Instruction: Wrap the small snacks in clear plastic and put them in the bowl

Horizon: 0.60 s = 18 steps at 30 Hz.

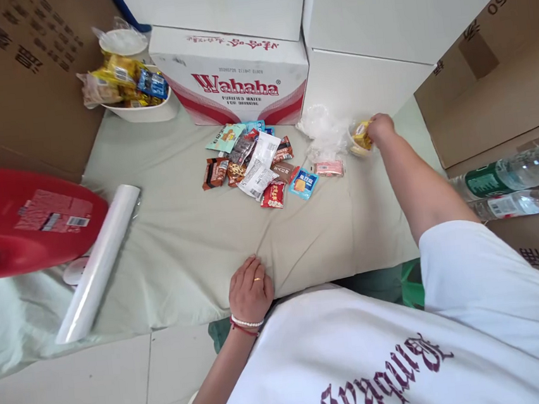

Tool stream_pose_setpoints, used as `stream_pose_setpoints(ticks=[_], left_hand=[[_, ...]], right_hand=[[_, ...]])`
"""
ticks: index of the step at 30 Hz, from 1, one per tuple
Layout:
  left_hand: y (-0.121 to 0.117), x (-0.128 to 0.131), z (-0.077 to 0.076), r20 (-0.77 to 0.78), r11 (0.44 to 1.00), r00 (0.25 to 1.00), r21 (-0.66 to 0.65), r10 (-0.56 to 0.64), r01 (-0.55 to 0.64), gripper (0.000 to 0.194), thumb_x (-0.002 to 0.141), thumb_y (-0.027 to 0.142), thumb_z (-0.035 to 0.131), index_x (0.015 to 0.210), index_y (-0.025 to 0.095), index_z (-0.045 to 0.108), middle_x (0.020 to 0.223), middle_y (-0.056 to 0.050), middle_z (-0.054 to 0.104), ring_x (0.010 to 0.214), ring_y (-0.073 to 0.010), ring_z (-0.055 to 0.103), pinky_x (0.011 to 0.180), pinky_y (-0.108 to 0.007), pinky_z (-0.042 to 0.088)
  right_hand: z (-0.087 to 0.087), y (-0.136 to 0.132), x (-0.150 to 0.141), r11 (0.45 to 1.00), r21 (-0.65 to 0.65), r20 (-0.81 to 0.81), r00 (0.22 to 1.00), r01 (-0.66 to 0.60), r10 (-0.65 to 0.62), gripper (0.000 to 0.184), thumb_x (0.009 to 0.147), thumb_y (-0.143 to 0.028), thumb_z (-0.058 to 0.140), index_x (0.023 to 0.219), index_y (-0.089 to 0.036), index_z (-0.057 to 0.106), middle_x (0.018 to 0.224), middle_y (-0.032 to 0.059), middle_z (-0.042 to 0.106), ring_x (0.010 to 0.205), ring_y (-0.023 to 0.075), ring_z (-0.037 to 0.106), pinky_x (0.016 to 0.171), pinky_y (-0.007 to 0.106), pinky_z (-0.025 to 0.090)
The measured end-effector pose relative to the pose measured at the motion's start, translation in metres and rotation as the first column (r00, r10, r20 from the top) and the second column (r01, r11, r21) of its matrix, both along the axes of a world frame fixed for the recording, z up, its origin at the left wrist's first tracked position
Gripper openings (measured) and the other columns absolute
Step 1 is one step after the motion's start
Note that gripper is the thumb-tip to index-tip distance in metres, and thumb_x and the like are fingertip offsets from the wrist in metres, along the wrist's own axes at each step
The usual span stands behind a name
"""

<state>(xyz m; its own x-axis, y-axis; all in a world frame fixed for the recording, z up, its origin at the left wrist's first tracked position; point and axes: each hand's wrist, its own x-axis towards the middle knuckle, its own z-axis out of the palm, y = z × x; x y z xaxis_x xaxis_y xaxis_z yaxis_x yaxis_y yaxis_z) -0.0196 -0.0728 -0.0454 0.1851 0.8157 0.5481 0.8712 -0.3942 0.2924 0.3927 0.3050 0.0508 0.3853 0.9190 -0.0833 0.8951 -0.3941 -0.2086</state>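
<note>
The yellow packet point(362, 133) lies at the right hand point(380, 128), grip unclear; the left hand point(250, 286) rests loosely, palm-down, on the desk point(188, 248).

At twelve o'clock I read "Wahaha®" and "PURIFIED WATER FOR DRINKING" on the white-and-red carton point(240, 93). At two, the brown cardboard point(504, 68) gives me "40X50". The white shirt point(359, 346) at five carries upside-down lettering starting "Bimba". Print on the snack packets point(258, 172), near dial centre, is too small for me.
</note>
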Motion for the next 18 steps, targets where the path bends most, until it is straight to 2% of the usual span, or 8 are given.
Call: stream_pose_setpoints(ticks=[2,4,8,10,12,15,17,18], left_hand=[[-0.001,0.000,0.000,0.003,1.000,1.000,0.008,0.008,-0.008,0.029,0.084,0.006,0.061,0.110,0.018,0.066,0.114,-0.013,0.077,0.118,-0.0274,0.071,0.095,-0.039,0.053],[-0.001,0.000,-0.001,0.003,1.000,1.000,0.006,0.010,-0.010,0.029,0.084,0.006,0.061,0.110,0.018,0.066,0.114,-0.014,0.077,0.119,-0.0273,0.071,0.095,-0.039,0.053],[-0.003,-0.001,-0.004,0.011,1.000,1.000,-0.012,0.009,-0.009,0.030,0.085,0.008,0.060,0.113,0.019,0.067,0.117,-0.014,0.077,0.121,-0.0274,0.070,0.097,-0.039,0.052],[-0.005,-0.002,-0.007,0.025,1.000,1.000,-0.028,0.000,0.001,0.031,0.086,0.010,0.060,0.114,0.020,0.067,0.118,-0.013,0.077,0.121,-0.0275,0.070,0.096,-0.040,0.052],[-0.006,-0.003,-0.011,0.043,0.999,0.999,-0.041,-0.010,0.011,0.031,0.086,0.011,0.060,0.114,0.021,0.068,0.118,-0.013,0.077,0.122,-0.0281,0.070,0.096,-0.041,0.052],[-0.005,-0.003,-0.014,0.055,0.998,0.998,-0.063,-0.005,0.008,0.028,0.087,0.013,0.060,0.112,0.021,0.070,0.119,-0.013,0.076,0.121,-0.0284,0.070,0.095,-0.042,0.052],[-0.004,-0.004,-0.012,0.074,0.996,0.997,-0.085,0.001,0.005,0.025,0.088,0.013,0.059,0.109,0.022,0.070,0.118,-0.013,0.077,0.120,-0.0280,0.070,0.094,-0.042,0.053],[-0.004,-0.004,-0.010,0.104,0.995,0.995,-0.104,-0.003,0.014,0.024,0.088,0.013,0.058,0.107,0.022,0.070,0.116,-0.012,0.076,0.120,-0.0276,0.070,0.095,-0.042,0.053]], right_hand=[[-0.011,-0.003,-0.013,1.000,-0.017,0.066,0.998,0.023,-0.022,0.039,0.104,-0.027,0.049,0.132,-0.006,0.064,0.131,0.0246,0.062,0.114,0.0299,0.059,0.091,0.040,0.046],[-0.012,-0.009,-0.020,0.997,0.036,0.070,0.995,0.067,-0.069,0.037,0.104,-0.029,0.047,0.131,-0.012,0.065,0.140,0.0228,0.053,0.124,0.0315,0.051,0.094,0.040,0.044],[0.014,-0.027,-0.028,0.966,0.255,0.071,0.995,0.055,-0.075,0.034,0.107,-0.028,0.041,0.128,-0.013,0.064,0.141,0.0202,0.049,0.126,0.0258,0.041,0.095,0.038,0.038],[0.028,-0.041,-0.036,0.918,0.396,0.051,0.999,-0.033,0.014,0.037,0.109,-0.024,0.031,0.127,-0.010,0.061,0.132,0.0198,0.054,0.118,0.0218,0.044,0.097,0.039,0.037],[0.034,-0.059,-0.049,0.850,0.468,0.065,0.969,-0.241,0.239,0.037,0.108,-0.021,0.031,0.128,-0.009,0.060,0.127,0.0184,0.057,0.113,0.0204,0.049,0.098,0.038,0.038],[0.026,-0.083,-0.074,0.710,0.315,0.124,0.769,-0.630,0.628,0.035,0.099,-0.021,0.052,0.131,-0.015,0.061,0.139,0.0170,0.055,0.114,0.0236,0.056,0.091,0.036,0.043],[0.016,-0.094,-0.090,0.672,0.119,0.107,0.682,-0.731,0.723,0.032,0.092,-0.020,0.057,0.123,-0.018,0.066,0.139,0.0155,0.058,0.111,0.0266,0.059,0.084,0.036,0.045],[0.012,-0.098,-0.098,0.684,0.053,0.085,0.686,-0.727,0.723,0.027,0.092,-0.020,0.055,0.116,-0.018,0.069,0.133,0.0152,0.063,0.107,0.0275,0.061,0.083,0.037,0.045]])
